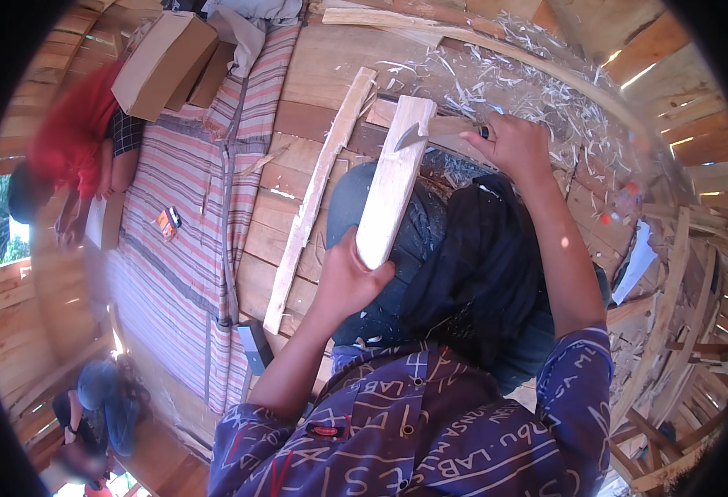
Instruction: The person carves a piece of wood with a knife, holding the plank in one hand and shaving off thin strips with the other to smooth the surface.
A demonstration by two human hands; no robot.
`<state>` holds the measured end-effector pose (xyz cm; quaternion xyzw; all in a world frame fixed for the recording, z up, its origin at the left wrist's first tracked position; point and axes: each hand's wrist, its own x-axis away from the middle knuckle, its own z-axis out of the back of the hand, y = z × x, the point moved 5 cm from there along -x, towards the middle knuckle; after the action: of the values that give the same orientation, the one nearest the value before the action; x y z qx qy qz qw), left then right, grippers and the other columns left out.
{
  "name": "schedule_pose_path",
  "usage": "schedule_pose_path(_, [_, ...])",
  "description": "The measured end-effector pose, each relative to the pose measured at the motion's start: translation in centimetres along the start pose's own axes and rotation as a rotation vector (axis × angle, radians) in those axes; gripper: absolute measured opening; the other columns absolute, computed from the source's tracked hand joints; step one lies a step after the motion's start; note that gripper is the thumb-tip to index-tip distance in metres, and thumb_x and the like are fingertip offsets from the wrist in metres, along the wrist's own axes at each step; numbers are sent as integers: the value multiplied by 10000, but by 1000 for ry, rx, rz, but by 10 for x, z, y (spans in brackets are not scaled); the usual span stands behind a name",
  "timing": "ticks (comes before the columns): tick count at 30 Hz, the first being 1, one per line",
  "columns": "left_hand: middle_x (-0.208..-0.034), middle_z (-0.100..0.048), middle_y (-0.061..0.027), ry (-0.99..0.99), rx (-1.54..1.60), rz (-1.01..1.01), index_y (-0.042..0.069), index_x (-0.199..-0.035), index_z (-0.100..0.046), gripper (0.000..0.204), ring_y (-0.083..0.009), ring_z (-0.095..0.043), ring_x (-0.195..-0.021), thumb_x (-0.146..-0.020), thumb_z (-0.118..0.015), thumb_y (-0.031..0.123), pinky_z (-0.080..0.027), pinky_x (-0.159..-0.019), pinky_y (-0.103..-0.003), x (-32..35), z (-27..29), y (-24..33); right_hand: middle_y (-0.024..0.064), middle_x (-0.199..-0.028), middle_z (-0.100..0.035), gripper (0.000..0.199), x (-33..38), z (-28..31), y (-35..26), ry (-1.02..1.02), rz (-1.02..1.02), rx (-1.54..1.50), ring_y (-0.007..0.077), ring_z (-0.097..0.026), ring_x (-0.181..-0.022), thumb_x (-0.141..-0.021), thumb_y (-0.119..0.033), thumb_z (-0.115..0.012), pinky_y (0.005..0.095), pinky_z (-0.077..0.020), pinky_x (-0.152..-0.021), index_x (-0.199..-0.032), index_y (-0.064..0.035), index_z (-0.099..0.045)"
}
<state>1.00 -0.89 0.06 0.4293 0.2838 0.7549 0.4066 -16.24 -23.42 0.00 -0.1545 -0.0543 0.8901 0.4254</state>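
Wearing a purple shirt [463,414] printed all over with pale marks, the person sits with black cloth [476,257] bunched across the lap of dark blue trousers [349,199]. The left hand [351,277] is clamped on the near end of a pale, squared wooden block [393,195], thumb on one side and the other fingers toward the opposite side; how far they wrap underneath cannot be seen. The block slants up and away over the thigh, and near its far end the curved blade of a knife [410,139] lies against its upper face. The right hand [521,149] is closed around the knife's dark handle, fingers curled in, thumb reaching toward the block.

Left of the block, a long, rough-edged wooden strip [322,190] lies on floorboards [264,236]. Beside it spreads a striped rug [173,290], with a grey box-like object [255,346] at its edge and a small orange and black item [167,222] on it, too small to make out. Beyond the block, curled pale shavings [538,74] litter the floor; sticks and offcuts [679,323] are heaped to the right. Farther off, a person in red [70,124] bends near a cardboard box [161,66]
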Motion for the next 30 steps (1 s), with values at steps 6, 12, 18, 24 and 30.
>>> schedule_pose_path(6, [-846, -642, -252, 116, 7, -119, -73, -990, -570, 404, -361, -664, -820, -672, -676, 153, -507, -757, -387, 6, -5, -23, 113, -538, -591, 608, 32, -8, -33, -7, 54, -133, 311, -627, -530, -812, -640, -610, 423, -494, -505, -628, -61, -601])
schedule_pose_path(12, [-854, -640, -246, 75, 93, -108, -69, -995, -574, 399, -345, -660, -826, -671, -671, 143, -501, -767, -379, 5, 0, -10, 175, -678, -649, 690, -14, 4, 49, 60, -293, -6, 358, -659, -683, -884, -672, -463, 459, -524, -649, -668, -39, -633])
schedule_pose_path(18, [-841, -637, -231, 81, 73, -163, -54, -1013, -577, 400, -342, -654, -813, -667, -666, 125, -497, -772, -381, 2, -2, -15, 218, -686, -630, 704, 11, 4, 123, -11, -708, -143, 394, -637, -711, -904, -643, -464, 448, -484, -686, -700, 7, -639])
schedule_pose_path(24, [-727, -617, -94, -155, 340, 162, -70, -1058, -552, 371, -138, -604, -572, -709, -634, 26, -482, -527, -291, 4, 2, -16, 149, -549, -501, 597, 91, -41, 69, 41, -675, -547, 235, -457, -523, -961, -470, -514, 388, -393, -559, -644, 35, -546])
schedule_pose_path(30, [-678, -578, -59, -275, 484, 172, -65, -1063, -540, 362, -149, -600, -519, -712, -626, -40, -477, -483, -271, 0, 5, -28, 116, -512, -445, 491, 95, -23, 12, 97, -455, -724, 189, -419, -475, -941, -385, -585, 352, -362, -505, -649, 7, -539])
